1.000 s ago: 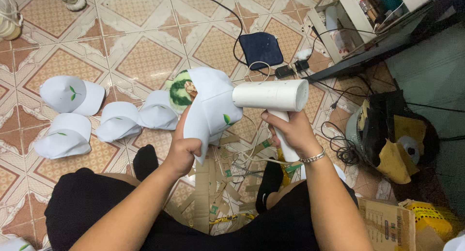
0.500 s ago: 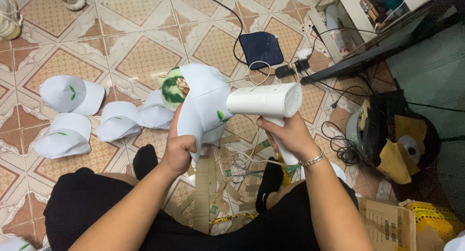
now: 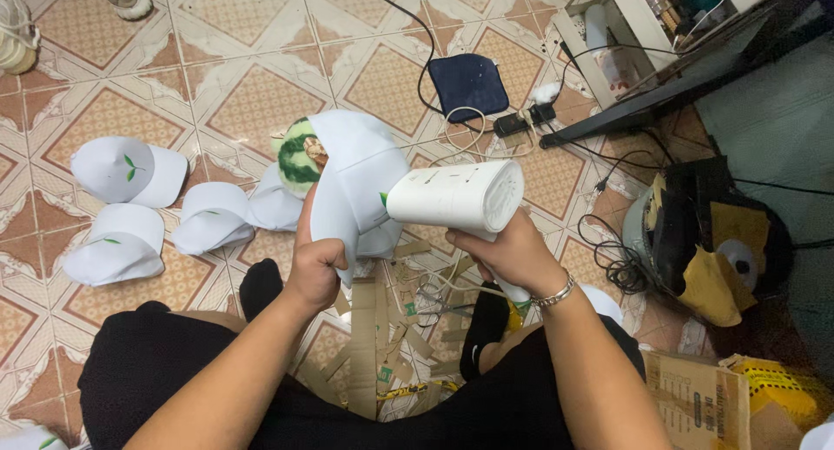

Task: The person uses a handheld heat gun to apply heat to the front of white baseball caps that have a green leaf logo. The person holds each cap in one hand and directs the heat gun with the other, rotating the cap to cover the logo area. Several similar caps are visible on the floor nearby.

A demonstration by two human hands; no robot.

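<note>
My left hand (image 3: 314,268) grips the lower edge of a white cap (image 3: 356,176) and holds it up above the tiled floor. The cap sits over a round green-and-white striped form (image 3: 295,155) that shows at its left side. My right hand (image 3: 512,252) is closed around the handle of a white hair dryer (image 3: 456,198). The dryer's nozzle points left and almost touches the cap's right side, by a small green leaf mark.
Several white caps (image 3: 126,168) lie on the floor at left. Cardboard strips (image 3: 365,328) and scissors (image 3: 434,298) lie between my knees. A dark blue pad (image 3: 469,85), cables and a power strip (image 3: 521,120) are ahead. A black-and-yellow object (image 3: 712,241) and a cardboard box (image 3: 695,398) sit right.
The cap has been turned and lifted slightly, so the striped form now shows more to the left. The dryer has dropped lower and come closer to the cap's right side.
</note>
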